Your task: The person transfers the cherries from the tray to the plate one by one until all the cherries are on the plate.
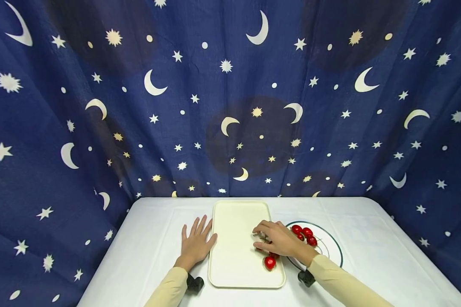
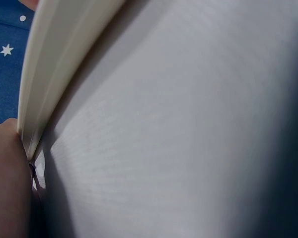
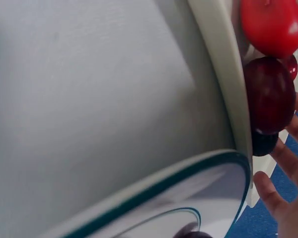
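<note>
Spread flat on the table, my left hand (image 1: 196, 245) has its thumb at the left edge of a cream tray (image 1: 230, 273). The left wrist view shows part of that hand (image 2: 7, 183) against the tray's raised rim (image 2: 64, 64). My right hand (image 1: 279, 239) hovers over the tray's right side with fingers bent and apart. Beneath and beside it lie several red cherries, one (image 1: 269, 263) plainly visible nearest me, others partly hidden. In the right wrist view, the fingers (image 3: 288, 161) spread behind a dark red cherry (image 3: 270, 94); a brighter one (image 3: 273, 25) lies beyond.
Right of the tray stands a white plate (image 1: 335, 256) with a dark green rim, partly under my right forearm. Several cherries (image 1: 307, 232) with stems lie on it. A white cloth covers the table (image 1: 138, 251); a blue star-patterned curtain (image 1: 199, 128) hangs behind.
</note>
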Demonstrator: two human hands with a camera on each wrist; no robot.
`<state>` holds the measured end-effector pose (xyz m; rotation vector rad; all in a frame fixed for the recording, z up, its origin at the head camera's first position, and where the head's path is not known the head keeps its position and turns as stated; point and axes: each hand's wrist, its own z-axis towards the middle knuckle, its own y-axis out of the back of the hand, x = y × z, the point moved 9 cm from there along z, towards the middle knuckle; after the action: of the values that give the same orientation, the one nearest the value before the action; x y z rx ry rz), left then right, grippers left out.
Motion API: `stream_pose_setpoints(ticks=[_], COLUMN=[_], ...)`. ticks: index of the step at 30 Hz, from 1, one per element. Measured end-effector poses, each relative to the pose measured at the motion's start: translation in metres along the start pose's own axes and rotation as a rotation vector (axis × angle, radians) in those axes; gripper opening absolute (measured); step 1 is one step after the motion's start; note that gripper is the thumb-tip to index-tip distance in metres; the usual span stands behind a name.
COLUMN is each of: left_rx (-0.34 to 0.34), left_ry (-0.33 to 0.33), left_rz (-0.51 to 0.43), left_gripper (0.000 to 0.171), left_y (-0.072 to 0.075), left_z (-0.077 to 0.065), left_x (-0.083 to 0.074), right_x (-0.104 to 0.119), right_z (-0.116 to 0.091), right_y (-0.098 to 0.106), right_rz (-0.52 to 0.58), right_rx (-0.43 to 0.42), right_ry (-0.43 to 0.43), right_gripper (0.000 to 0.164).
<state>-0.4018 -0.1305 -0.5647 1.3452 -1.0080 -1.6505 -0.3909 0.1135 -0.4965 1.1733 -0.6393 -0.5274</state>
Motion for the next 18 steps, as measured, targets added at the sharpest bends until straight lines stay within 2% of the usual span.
stream_pose_setpoints(ticks=[3, 8, 18], left_rx=[-0.002, -0.002, 0.006], left_ry=[0.006, 0.008, 0.006], left_rz=[0.007, -0.008, 0.001], left_gripper=[0.063, 0.063, 0.063], left_y=[-0.003, 0.004, 0.006], left_z=[0.001, 0.000, -0.003], left_x=[0.001, -0.003, -0.005], right_x=[0.001, 0.001, 0.003], right_z=[0.000, 0.002, 0.001], right_y=[-0.002, -0.002, -0.003], right_rz=[0.007, 0.007, 0.014], right_rx=[0.016, 0.037, 0.032], right_ry=[0.014, 0.010, 0.024], right_gripper=[0.038, 0.037, 0.016])
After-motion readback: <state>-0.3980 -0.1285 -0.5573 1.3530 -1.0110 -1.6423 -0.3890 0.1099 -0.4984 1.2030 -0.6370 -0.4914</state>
